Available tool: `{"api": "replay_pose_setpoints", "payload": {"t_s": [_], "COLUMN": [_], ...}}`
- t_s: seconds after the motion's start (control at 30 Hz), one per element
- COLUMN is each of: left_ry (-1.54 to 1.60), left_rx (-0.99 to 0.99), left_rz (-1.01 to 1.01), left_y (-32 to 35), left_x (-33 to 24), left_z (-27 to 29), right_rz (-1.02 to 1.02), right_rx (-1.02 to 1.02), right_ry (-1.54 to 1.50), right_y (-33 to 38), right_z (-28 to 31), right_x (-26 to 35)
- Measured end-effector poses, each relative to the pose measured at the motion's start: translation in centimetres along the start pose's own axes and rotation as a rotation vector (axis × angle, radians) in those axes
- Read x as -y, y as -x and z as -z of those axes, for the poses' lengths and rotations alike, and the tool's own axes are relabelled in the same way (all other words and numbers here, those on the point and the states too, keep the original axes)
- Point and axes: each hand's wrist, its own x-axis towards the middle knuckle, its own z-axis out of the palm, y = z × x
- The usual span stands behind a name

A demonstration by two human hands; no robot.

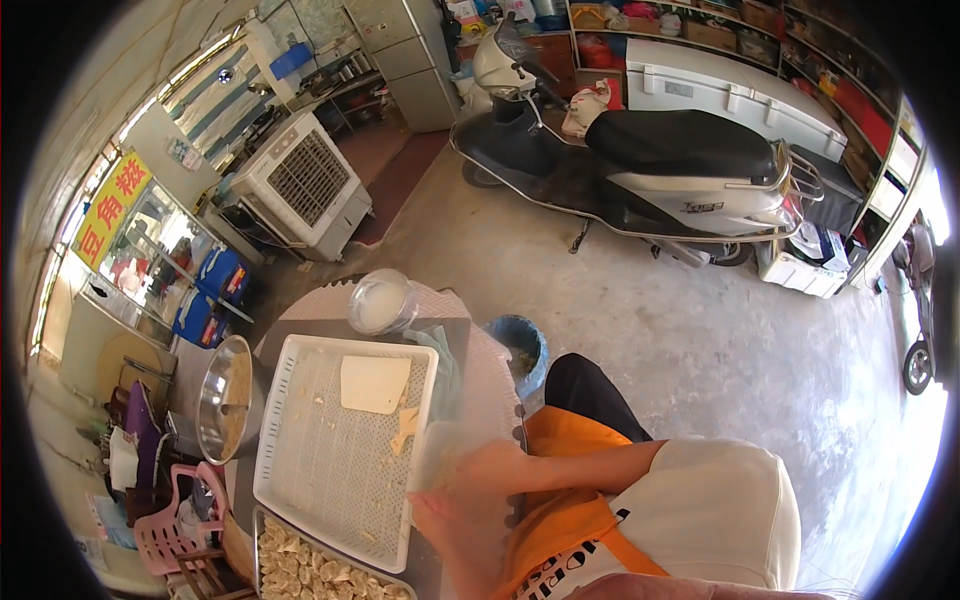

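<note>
Both of my hands are close together at the near right edge of a white perforated plastic tray. My right hand reaches in from the right and is blurred, its fingers unclear. My left hand is beside the tray's rim, also smeared, and whatever lies between the two hands cannot be made out. A pale flat sheet of dough lies in the tray, with torn dough scraps near it. Below the tray, a metal tray holds several small folded dumplings.
A clear bowl of white contents and a bluish cloth are on the table. Left of the tray is a steel bowl with brownish filling. A blue bucket stands by the table; a scooter is parked beyond. A pink chair is at left.
</note>
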Motion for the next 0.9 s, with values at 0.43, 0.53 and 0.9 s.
{"api": "replay_pose_setpoints", "payload": {"t_s": [0.43, 0.53, 0.9], "left_ry": [0.233, 0.069, 0.337], "left_rx": [0.025, 0.095, 0.024], "left_rz": [0.234, 0.002, 0.161], "left_y": [-1.4, -1.1, 1.3], "left_x": [-0.5, 0.1, -2.0], "left_z": [1.5, 1.3, -1.5], "right_rz": [-0.006, 0.027, 0.005], "right_rx": [0.03, -0.016, -0.085], "right_ry": [-0.036, -0.021, -0.032], "right_y": [-0.2, 0.0, 0.2], "right_z": [0.2, 0.5, -0.7], "right_x": [0.0, 0.2, -0.3]}}
